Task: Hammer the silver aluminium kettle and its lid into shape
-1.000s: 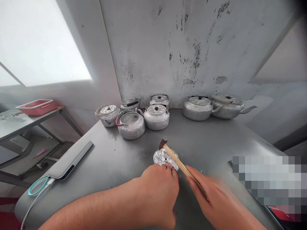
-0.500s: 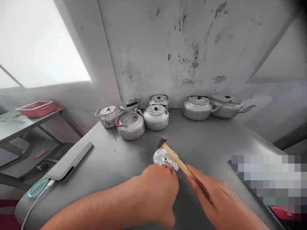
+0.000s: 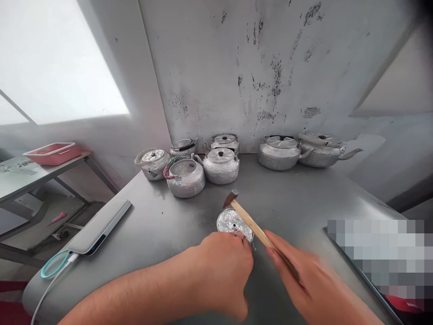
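A round, crinkled silver kettle lid (image 3: 230, 220) with a small dark hole at its middle lies low over the grey table. Closed around its near edge is my left hand (image 3: 228, 266); the fingertips are partly hidden behind the knuckles. My right hand (image 3: 304, 277) grips the wooden handle of a hammer (image 3: 255, 228). The dark metal hammer head is just above the lid's far edge, with the handle slanting across the lid's right side. Behind the lid stands an open kettle (image 3: 187, 183) with a red and green wrapped handle, beside a lidded kettle (image 3: 221, 169).
More silver kettles (image 3: 279, 155) line the wall at the back of the table (image 3: 287, 194). A white power bank (image 3: 99, 225) with a cable lies at the left edge. A blurred-out object (image 3: 382, 257) is at right. A pink basket (image 3: 52, 154) sits on a side table.
The hammer head has shifted slightly up and to the right, together with my right hand. My left hand and the lid stay in nearly the same place.
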A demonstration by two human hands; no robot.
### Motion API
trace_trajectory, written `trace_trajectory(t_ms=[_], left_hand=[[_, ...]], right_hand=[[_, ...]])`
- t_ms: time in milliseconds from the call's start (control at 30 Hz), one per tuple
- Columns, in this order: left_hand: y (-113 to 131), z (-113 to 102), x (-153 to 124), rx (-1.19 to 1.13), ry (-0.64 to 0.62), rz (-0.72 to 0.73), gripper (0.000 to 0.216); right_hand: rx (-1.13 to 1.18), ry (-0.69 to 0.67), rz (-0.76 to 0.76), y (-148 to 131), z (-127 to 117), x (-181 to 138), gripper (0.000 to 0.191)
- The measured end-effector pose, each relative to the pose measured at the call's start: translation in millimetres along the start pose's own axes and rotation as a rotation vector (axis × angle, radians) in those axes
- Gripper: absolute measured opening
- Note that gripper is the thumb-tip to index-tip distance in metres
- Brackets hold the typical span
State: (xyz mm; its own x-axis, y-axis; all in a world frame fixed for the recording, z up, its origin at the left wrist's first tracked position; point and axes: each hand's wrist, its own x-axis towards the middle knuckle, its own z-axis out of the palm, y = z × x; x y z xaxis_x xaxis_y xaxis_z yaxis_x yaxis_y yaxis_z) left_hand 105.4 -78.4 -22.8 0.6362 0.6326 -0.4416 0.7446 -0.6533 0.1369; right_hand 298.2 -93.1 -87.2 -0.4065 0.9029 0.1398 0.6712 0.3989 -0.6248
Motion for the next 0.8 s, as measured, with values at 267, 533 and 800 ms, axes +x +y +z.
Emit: trace_trajectory(t_ms=[267, 533, 800], left_hand=[[-2.0, -0.4, 0.2, -0.030, 0.027, 0.006, 0.047], [2.0, -3.2, -1.8, -0.020, -0.013, -0.010, 0.051], [0.6, -2.2, 0.0, 0.011, -0.009, -0.003, 0.052]], right_hand=[[-0.055, 0.009, 0.009, 1.5, -1.5, 1.6, 0.034], [-0.110, 0.052, -0.004, 5.2, 1.0, 0.7, 0.036], [-0.154, 0.089, -0.004, 7.5, 0.7, 1.9, 0.033]])
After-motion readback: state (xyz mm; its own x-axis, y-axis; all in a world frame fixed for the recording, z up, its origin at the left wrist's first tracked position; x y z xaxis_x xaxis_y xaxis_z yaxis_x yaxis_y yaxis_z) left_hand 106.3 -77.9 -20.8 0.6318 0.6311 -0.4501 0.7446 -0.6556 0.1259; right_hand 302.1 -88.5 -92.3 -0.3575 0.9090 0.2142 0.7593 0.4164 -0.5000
